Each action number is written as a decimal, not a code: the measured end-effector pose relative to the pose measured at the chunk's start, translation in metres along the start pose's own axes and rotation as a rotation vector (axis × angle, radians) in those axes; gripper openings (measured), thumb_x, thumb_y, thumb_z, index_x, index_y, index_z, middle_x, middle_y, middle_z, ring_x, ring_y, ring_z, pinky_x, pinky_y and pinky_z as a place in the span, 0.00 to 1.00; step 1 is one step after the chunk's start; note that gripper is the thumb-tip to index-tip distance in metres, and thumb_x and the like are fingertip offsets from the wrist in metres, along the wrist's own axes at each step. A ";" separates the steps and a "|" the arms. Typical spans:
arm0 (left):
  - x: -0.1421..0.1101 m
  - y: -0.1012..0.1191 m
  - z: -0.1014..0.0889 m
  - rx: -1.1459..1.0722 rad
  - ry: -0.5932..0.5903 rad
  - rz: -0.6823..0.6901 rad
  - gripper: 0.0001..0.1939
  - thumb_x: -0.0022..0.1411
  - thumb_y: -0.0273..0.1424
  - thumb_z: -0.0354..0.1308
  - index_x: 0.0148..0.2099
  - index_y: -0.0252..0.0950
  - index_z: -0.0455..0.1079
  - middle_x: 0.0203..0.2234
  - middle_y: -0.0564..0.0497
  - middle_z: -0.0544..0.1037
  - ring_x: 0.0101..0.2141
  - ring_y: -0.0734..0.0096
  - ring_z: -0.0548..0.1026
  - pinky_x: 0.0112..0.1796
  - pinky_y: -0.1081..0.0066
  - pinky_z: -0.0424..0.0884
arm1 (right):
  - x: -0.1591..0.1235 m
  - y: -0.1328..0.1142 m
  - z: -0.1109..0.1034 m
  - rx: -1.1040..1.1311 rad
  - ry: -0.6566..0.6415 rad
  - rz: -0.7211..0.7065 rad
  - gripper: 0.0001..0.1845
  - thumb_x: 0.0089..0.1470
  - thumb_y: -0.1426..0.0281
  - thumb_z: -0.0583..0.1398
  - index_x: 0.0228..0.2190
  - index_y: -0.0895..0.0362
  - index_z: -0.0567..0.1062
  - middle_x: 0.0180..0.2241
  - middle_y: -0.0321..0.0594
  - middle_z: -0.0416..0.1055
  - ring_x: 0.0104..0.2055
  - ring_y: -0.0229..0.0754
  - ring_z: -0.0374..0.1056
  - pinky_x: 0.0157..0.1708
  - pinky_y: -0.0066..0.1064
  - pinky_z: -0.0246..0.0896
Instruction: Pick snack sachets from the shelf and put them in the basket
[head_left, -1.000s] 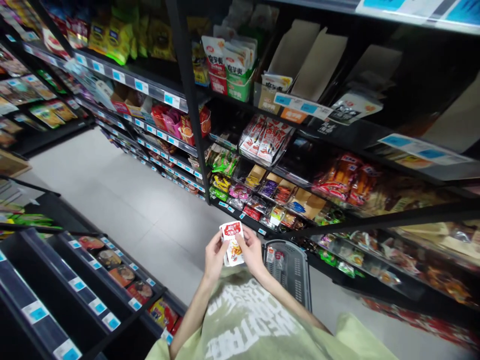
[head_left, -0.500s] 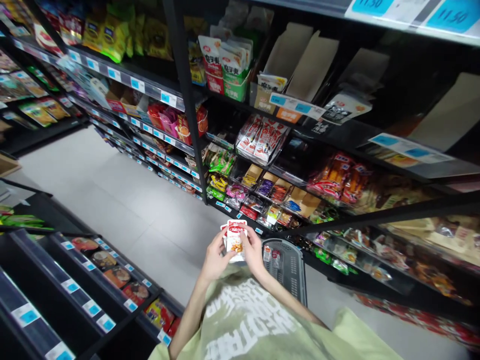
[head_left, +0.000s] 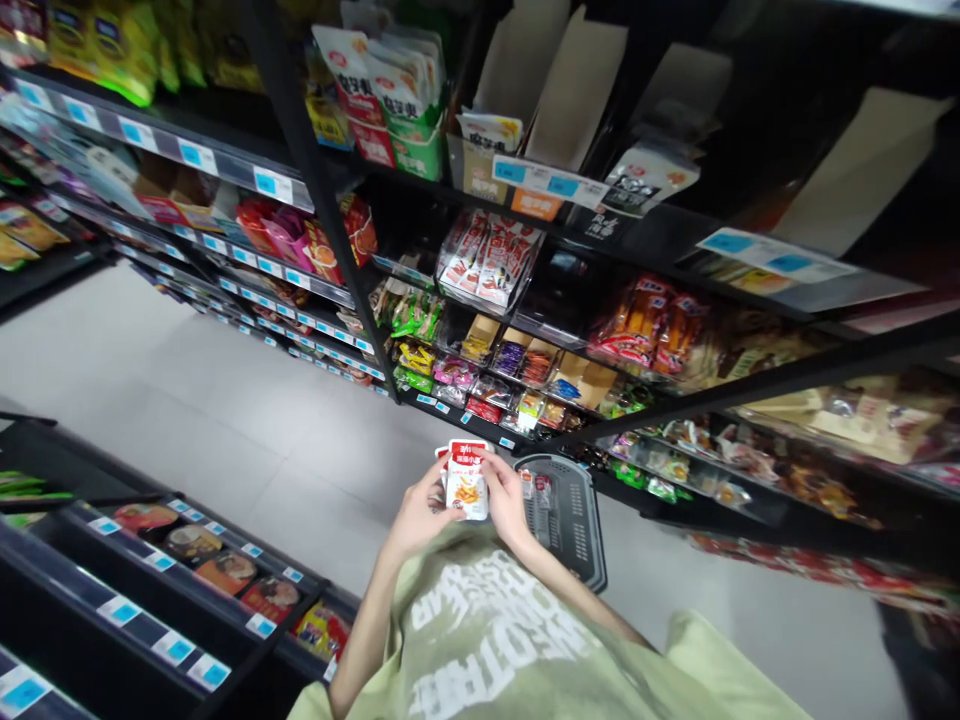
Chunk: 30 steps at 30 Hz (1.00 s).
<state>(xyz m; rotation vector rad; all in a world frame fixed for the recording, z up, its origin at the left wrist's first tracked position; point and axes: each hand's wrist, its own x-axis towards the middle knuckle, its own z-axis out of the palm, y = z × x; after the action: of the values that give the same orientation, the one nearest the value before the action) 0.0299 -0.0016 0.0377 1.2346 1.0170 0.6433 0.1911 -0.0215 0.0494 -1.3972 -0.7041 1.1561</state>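
Two small red-and-white snack packets overlap between my hands, in front of my chest. The front snack packet point(head_left: 466, 484) faces me with its printed food picture; only an edge of the one behind it shows at the left. My left hand point(head_left: 424, 510) is closed on the packets' left side, thumb at the lower corner. On the right side my right hand point(head_left: 504, 498) pinches the front packet near its top. On the floor just right of my hands stands a grey shopping basket point(head_left: 576, 520), partly hidden by my right arm, with a few small packets point(head_left: 541, 490) in it.
Ahead, a black shelf rack point(head_left: 420, 400) holds bagged snacks and bins of small packets. A slanting black bar point(head_left: 750, 395) crosses at the right. Lower left stands another shelf unit point(head_left: 172, 590) with price tags. Pale floor tiles point(head_left: 247, 400) run between them.
My view has shifted, so the shelves sit further left and higher. The front packet looks more squarely turned to me. Both hands keep hold of the packets.
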 end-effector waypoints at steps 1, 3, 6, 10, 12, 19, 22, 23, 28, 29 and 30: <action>0.001 0.001 0.001 0.016 -0.010 -0.010 0.49 0.47 0.23 0.66 0.70 0.38 0.53 0.34 0.50 0.82 0.33 0.66 0.78 0.37 0.69 0.75 | 0.001 0.000 -0.002 0.008 0.009 0.003 0.15 0.56 0.61 0.60 0.43 0.50 0.80 0.42 0.39 0.79 0.40 0.48 0.74 0.41 0.37 0.67; 0.004 0.002 0.002 0.047 -0.011 -0.023 0.48 0.47 0.24 0.66 0.70 0.36 0.53 0.27 0.53 0.80 0.29 0.69 0.77 0.35 0.70 0.74 | 0.002 0.000 -0.004 0.020 0.027 0.001 0.15 0.56 0.61 0.60 0.43 0.51 0.80 0.42 0.39 0.79 0.40 0.48 0.74 0.41 0.37 0.67; 0.008 0.004 0.004 0.075 -0.010 -0.026 0.47 0.48 0.26 0.66 0.69 0.35 0.53 0.25 0.54 0.79 0.27 0.70 0.75 0.34 0.70 0.74 | 0.006 0.002 -0.005 0.012 0.048 -0.012 0.16 0.56 0.60 0.60 0.43 0.52 0.80 0.42 0.40 0.79 0.41 0.48 0.73 0.42 0.36 0.67; 0.007 0.008 0.000 0.059 -0.021 -0.008 0.49 0.48 0.26 0.66 0.70 0.36 0.51 0.31 0.51 0.81 0.31 0.67 0.77 0.37 0.68 0.74 | 0.009 0.003 -0.002 0.024 0.034 -0.011 0.15 0.56 0.60 0.60 0.43 0.51 0.80 0.41 0.40 0.79 0.42 0.49 0.73 0.43 0.37 0.66; 0.006 0.009 -0.005 0.034 -0.058 0.001 0.50 0.47 0.25 0.67 0.71 0.37 0.50 0.36 0.48 0.81 0.33 0.66 0.78 0.38 0.68 0.75 | 0.009 0.002 0.001 0.036 0.024 0.000 0.15 0.56 0.60 0.60 0.42 0.50 0.80 0.41 0.39 0.80 0.41 0.48 0.74 0.42 0.37 0.67; 0.002 0.003 -0.018 -0.015 -0.122 -0.019 0.52 0.47 0.25 0.69 0.71 0.36 0.49 0.40 0.44 0.81 0.36 0.63 0.79 0.40 0.67 0.75 | 0.008 0.008 0.004 0.010 -0.008 0.044 0.14 0.56 0.60 0.61 0.43 0.48 0.80 0.41 0.37 0.80 0.40 0.48 0.74 0.43 0.38 0.67; 0.003 -0.001 -0.019 -0.024 -0.118 -0.015 0.52 0.47 0.25 0.69 0.71 0.36 0.49 0.40 0.45 0.81 0.37 0.63 0.79 0.40 0.66 0.75 | 0.008 0.007 0.004 -0.011 -0.023 0.047 0.15 0.58 0.60 0.60 0.45 0.48 0.79 0.41 0.37 0.80 0.40 0.48 0.74 0.44 0.38 0.67; 0.003 -0.002 -0.018 -0.026 -0.108 -0.017 0.52 0.47 0.25 0.69 0.70 0.36 0.50 0.39 0.45 0.81 0.37 0.63 0.79 0.40 0.66 0.75 | 0.007 0.006 0.005 -0.030 -0.029 0.039 0.15 0.58 0.60 0.59 0.45 0.48 0.79 0.42 0.38 0.79 0.41 0.48 0.74 0.44 0.37 0.67; 0.006 -0.002 -0.013 -0.039 -0.035 -0.004 0.51 0.46 0.25 0.69 0.69 0.40 0.52 0.47 0.42 0.79 0.39 0.62 0.79 0.38 0.68 0.76 | 0.005 -0.004 0.006 -0.150 -0.052 -0.026 0.18 0.61 0.59 0.57 0.49 0.48 0.78 0.45 0.39 0.78 0.42 0.48 0.73 0.44 0.36 0.66; 0.007 -0.002 -0.012 -0.037 -0.024 0.004 0.51 0.46 0.25 0.69 0.69 0.41 0.52 0.49 0.42 0.78 0.39 0.63 0.79 0.37 0.68 0.76 | 0.005 -0.005 0.007 -0.157 -0.052 -0.032 0.18 0.61 0.59 0.56 0.49 0.48 0.78 0.44 0.39 0.78 0.42 0.48 0.73 0.43 0.36 0.66; 0.007 -0.002 -0.012 -0.031 -0.015 0.010 0.50 0.46 0.25 0.69 0.69 0.41 0.52 0.49 0.42 0.77 0.39 0.63 0.79 0.37 0.68 0.76 | 0.005 -0.006 0.007 -0.157 -0.052 -0.033 0.18 0.61 0.58 0.57 0.49 0.48 0.78 0.44 0.39 0.79 0.41 0.48 0.73 0.42 0.36 0.66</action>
<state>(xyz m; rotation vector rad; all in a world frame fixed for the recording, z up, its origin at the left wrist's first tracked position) 0.0221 0.0096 0.0336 1.2168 0.9853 0.6544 0.1877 -0.0129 0.0546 -1.4846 -0.8671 1.1338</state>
